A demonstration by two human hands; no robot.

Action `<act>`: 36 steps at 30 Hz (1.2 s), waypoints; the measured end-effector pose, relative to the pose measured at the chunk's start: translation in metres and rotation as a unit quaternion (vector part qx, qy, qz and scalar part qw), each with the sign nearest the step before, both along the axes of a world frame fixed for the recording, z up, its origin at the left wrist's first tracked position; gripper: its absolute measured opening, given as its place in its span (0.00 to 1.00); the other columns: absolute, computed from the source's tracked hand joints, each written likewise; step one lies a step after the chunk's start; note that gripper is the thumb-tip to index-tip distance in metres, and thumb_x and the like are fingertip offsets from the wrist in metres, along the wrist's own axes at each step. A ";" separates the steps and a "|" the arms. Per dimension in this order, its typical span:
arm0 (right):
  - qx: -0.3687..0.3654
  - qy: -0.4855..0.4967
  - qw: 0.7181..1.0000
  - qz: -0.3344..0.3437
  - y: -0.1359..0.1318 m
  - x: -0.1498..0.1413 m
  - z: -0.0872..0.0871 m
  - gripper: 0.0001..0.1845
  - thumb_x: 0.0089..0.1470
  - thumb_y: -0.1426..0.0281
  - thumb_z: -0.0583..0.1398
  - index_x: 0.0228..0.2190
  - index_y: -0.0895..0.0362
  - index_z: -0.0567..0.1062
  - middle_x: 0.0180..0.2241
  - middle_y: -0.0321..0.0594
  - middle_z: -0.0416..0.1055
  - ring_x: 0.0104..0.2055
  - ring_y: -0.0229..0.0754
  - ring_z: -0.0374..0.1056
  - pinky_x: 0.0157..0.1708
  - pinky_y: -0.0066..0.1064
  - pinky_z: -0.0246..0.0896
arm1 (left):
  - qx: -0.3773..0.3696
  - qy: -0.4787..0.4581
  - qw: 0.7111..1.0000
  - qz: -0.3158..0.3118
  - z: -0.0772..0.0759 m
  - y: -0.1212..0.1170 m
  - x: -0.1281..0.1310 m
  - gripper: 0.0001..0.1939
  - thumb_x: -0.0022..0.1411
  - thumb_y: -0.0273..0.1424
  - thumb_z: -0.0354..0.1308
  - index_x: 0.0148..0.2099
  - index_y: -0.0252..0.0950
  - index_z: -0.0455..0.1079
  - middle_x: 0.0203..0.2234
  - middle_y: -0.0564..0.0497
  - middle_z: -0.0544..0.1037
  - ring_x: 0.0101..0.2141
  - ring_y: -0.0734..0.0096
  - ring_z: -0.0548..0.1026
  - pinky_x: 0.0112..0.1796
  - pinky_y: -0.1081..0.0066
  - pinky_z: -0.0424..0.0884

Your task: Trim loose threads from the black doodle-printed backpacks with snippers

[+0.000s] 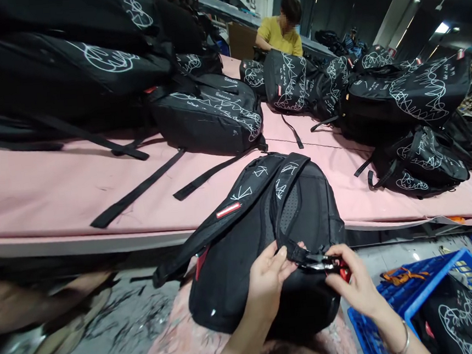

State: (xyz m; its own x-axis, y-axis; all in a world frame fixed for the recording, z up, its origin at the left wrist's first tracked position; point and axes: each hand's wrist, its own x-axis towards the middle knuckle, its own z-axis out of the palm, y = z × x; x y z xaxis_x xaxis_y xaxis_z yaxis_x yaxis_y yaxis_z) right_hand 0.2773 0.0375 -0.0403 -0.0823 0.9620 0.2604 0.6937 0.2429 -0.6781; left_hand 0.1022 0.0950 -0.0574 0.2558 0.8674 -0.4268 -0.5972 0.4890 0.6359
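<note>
A black backpack (224,282) leans against the pink table edge from my lap, its back panel and shoulder straps facing up. White scribble lines and a red label mark the straps. My left hand (267,279) is closed, pinching the lower end of a shoulder strap (292,248) between thumb and fingers. In my closed right hand (357,285) is a hand tool (321,263) with shiny metal and red handle parts; its exact kind is hard to make out. The tool's metal end lies at the strap, close to my left fingertips.
Several black backpacks (210,118) with white scribbles lie along the pink table (130,192), some piled high at left. A blue crate (431,286) holding another backpack stands at right. Across the table is a person in a yellow top (281,32); a blurred arm (64,296) shows at left.
</note>
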 end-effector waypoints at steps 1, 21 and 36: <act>0.009 -0.002 1.000 0.001 0.003 0.007 0.003 0.08 0.52 0.70 0.56 0.37 0.56 0.68 0.31 0.39 0.69 0.32 0.40 0.64 0.30 0.30 0.58 | -0.005 -0.010 1.000 -0.005 0.002 0.001 0.000 0.18 0.50 0.30 0.62 0.44 0.30 0.65 0.32 0.42 0.79 0.36 0.60 0.77 0.35 0.69 0.74; 0.099 -0.096 0.972 0.190 0.062 0.029 0.008 0.10 0.57 0.63 0.56 0.33 0.58 0.70 0.29 0.42 0.69 0.31 0.42 0.64 0.31 0.34 0.57 | -0.014 -0.021 0.999 -0.044 -0.003 0.006 0.003 0.04 0.57 0.23 0.55 0.36 0.32 0.62 0.31 0.43 0.78 0.35 0.61 0.78 0.31 0.71 0.75; 0.113 -0.125 0.970 0.178 0.060 0.019 0.008 0.11 0.58 0.63 0.55 0.29 0.58 0.70 0.26 0.40 0.68 0.28 0.40 0.62 0.30 0.32 0.55 | -0.036 -0.011 0.999 -0.019 0.003 0.002 0.006 0.07 0.55 0.23 0.57 0.36 0.33 0.62 0.29 0.44 0.78 0.32 0.65 0.78 0.29 0.72 0.75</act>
